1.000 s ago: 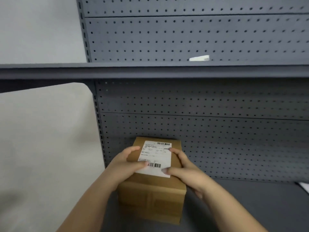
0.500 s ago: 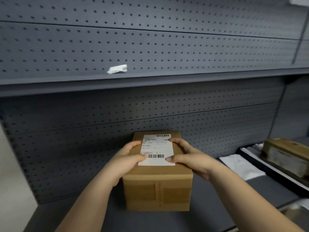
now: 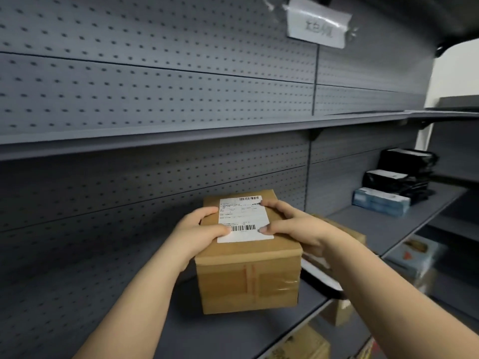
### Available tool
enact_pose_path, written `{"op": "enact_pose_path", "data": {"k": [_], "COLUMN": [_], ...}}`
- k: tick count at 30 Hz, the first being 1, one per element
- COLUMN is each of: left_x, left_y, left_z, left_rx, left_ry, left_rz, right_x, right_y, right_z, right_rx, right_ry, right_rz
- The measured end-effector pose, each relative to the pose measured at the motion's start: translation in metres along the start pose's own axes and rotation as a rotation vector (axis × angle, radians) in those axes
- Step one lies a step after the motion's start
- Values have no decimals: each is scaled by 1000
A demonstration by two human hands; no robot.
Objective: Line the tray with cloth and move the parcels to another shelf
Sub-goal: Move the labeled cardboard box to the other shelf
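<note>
plain brown cardboard parcel [image 3: 246, 257], boxy w/ clear tape on its front seam, sits over the grey metal shelf [image 3: 233, 335], near the perforated back panel [image 3: 129, 198]. left hand [image 3: 197, 234] and right hand [image 3: 293, 226] clamp its two sides, fingers curled onto the top; each grip pressed on the parcel. white shipping label [image 3: 245, 218] on top w/ two barcodes, small print unreadable. taped paper sign [image 3: 318, 23] up high, writing blurred. black poly bags [image 3: 401, 177] and a blue-white box [image 3: 381, 202] further right on the shelf
</note>
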State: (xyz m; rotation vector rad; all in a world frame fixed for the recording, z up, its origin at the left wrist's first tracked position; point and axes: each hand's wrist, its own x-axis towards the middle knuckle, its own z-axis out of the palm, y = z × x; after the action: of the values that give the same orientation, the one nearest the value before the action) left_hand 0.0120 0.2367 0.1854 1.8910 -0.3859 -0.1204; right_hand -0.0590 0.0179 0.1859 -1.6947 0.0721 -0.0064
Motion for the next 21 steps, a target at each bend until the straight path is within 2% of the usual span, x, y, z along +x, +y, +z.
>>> {"op": "enact_pose_path", "data": {"k": [9, 21], "left_x": [51, 115], "left_y": [89, 151], "left_z": [180, 350], "left_rx": [7, 29], "left_ry": [-70, -176], "left_rz": [95, 136], "right_x": [-32, -36], "right_y": [-3, 20], "right_z": [-197, -377], "right_rx": [-39, -43], "right_ry": [111, 216], "right_rz": [3, 55]}}
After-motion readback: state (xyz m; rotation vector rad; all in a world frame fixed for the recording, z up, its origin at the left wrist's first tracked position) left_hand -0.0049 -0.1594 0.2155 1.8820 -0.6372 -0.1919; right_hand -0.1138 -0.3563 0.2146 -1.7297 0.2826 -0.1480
